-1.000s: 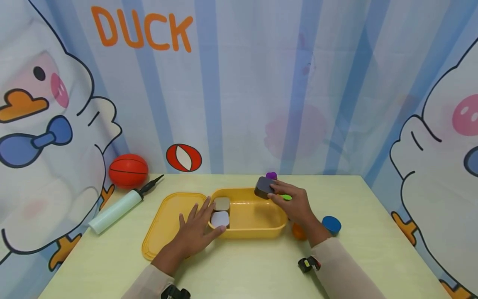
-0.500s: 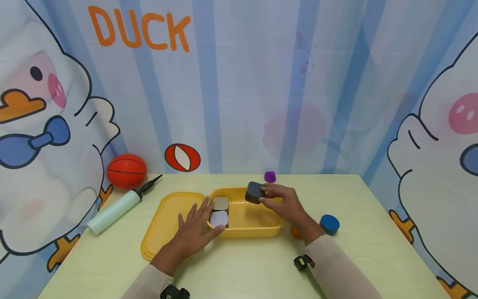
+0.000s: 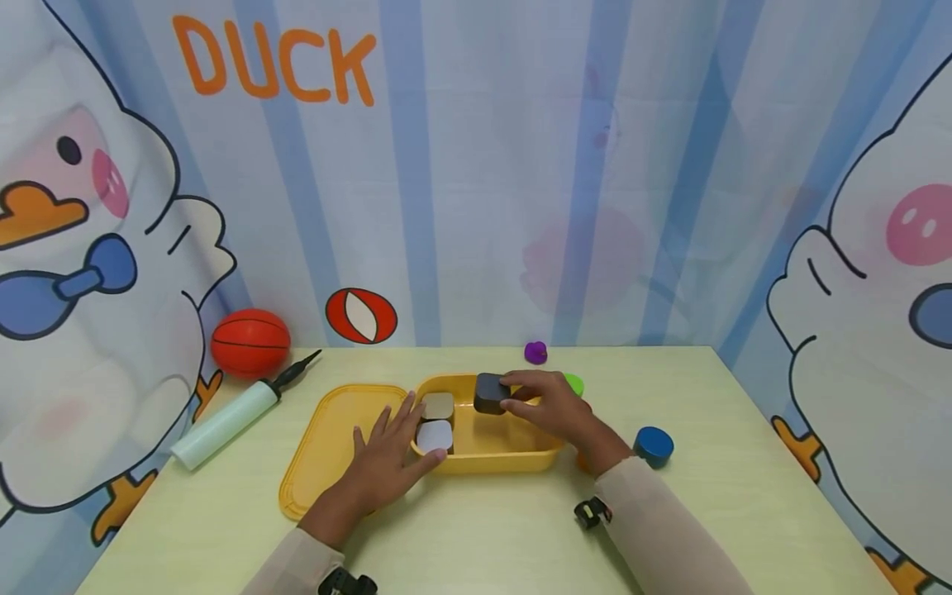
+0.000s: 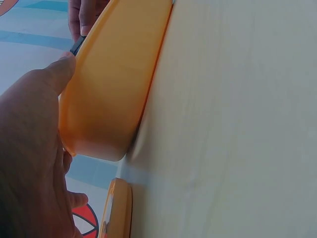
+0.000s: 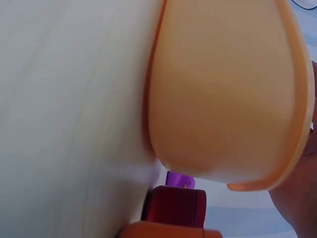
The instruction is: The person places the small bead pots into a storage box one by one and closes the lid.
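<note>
My right hand [image 3: 550,405] pinches a dark grey block [image 3: 491,393] by its right edge, thumb toward me and fingers behind, closed only as far as the block allows. The block juts left of my fingertips, over the middle of a yellow box [image 3: 483,464] and nearer its far wall; from above it looks nearly square, with no clear long axis. The box's long axis runs left to right across my front. To the block's left, across a stretch of bare floor, a beige block [image 3: 437,406] and a white block [image 3: 435,435] sit at the box's left end, the beige one behind. My left hand [image 3: 390,450], fingers spread and gripping nothing, lies nearer that pair, its thumb at the box's near rim; my right is nearer the dark block.

Beyond, a yellow lid [image 3: 335,430] lies left of the box and a blue piece [image 3: 654,446] stands to the right, near my sleeve. On the backdrop [image 3: 491,165], orange capitals [image 3: 275,58] spell "DUCK"; I can read no brand or label on the blocks or box.
</note>
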Available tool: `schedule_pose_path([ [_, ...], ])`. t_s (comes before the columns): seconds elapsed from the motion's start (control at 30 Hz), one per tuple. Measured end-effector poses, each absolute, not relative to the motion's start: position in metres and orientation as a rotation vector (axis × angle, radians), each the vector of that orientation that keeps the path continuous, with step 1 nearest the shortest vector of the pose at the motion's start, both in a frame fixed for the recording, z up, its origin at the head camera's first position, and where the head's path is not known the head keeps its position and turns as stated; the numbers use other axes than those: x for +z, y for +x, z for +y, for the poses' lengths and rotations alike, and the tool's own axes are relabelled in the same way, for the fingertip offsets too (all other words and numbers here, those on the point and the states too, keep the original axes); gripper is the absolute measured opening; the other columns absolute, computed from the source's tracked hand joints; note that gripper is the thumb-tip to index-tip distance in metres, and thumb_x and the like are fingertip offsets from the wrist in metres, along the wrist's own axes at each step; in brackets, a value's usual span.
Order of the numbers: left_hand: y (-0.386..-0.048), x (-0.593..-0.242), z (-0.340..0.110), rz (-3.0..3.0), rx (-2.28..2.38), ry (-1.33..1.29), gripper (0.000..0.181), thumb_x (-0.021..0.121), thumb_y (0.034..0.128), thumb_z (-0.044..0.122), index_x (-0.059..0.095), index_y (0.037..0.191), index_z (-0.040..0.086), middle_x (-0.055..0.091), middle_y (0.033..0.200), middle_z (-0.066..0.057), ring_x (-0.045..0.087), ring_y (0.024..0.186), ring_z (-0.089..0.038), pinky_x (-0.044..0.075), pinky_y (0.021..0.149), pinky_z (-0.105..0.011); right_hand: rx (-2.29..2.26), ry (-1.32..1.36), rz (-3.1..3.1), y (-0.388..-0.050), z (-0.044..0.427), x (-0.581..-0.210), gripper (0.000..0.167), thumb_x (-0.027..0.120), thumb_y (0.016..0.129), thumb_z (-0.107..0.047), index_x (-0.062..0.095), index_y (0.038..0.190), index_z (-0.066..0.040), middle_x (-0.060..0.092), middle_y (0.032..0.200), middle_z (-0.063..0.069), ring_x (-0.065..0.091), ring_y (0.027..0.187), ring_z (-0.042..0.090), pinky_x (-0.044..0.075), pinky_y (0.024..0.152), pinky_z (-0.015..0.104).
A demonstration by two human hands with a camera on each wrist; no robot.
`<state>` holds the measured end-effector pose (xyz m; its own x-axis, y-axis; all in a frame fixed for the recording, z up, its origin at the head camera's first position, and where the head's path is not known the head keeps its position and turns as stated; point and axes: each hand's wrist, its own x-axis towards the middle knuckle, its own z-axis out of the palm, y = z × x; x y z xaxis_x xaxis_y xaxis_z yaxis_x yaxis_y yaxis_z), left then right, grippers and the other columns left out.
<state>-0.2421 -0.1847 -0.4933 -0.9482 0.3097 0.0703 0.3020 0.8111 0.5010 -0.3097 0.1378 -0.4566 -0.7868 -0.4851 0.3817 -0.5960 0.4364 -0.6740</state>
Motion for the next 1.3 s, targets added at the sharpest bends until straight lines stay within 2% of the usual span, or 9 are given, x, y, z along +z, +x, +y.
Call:
schedule_pose_path([
  [0.2, -0.241, -0.494, -0.185, 2.978, 0.836, 0.497, 0.09, 0.053, 0.1062, 0.071, 0.022, 0.177, 0.024, 0.006, 0.187, 0.0, 0.01, 0.169, -0.053, -0.003, 0.119, -0.093, 1.27, 0.981, -2.637, -0.317, 0.131, -0.457, 0.039, 0.078, 0.102, -0.013, 0.074, 0.139, -0.002, 0.074, 0.139, 0.024, 0.083, 0.104, 0.033, 0.066, 0.097, 0.05],
  [0.4, -0.241, -0.495, -0.185, 2.972, 0.85, 0.502, 0.09, 0.053, 0.1062, 0.071, 0.022, 0.177, 0.024, 0.005, 0.187, 0.001, 0.009, 0.17, -0.053, -0.004, 0.118, -0.093, 1.197, 0.97, -2.744, -0.323, 0.122, -0.459, 0.038, 0.08, 0.101, -0.017, 0.076, 0.136, -0.003, 0.078, 0.132, 0.021, 0.083, 0.102, 0.029, 0.065, 0.101, 0.05],
  [0.73, -0.243, -0.496, -0.186, 2.959, 0.844, 0.504, 0.09, 0.051, 0.1066, 0.072, 0.019, 0.177, 0.026, 0.002, 0.187, 0.003, 0.006, 0.17, -0.051, -0.006, 0.119, -0.092, 1.162, 0.823, -2.866, -0.328, 0.11, -0.465, 0.036, 0.085, 0.098, -0.023, 0.08, 0.133, -0.016, 0.081, 0.129, 0.009, 0.081, 0.1, 0.018, 0.065, 0.099, 0.043],
  [1.3, -0.243, -0.497, -0.187, 2.957, 0.849, 0.512, 0.091, 0.051, 0.1069, 0.071, 0.018, 0.178, 0.024, 0.002, 0.187, 0.003, 0.007, 0.17, -0.051, -0.006, 0.119, -0.092, 1.19, 0.73, -2.936, -0.335, 0.103, -0.471, 0.038, 0.085, 0.098, -0.021, 0.079, 0.135, -0.015, 0.082, 0.126, 0.009, 0.08, 0.099, 0.018, 0.065, 0.096, 0.041],
])
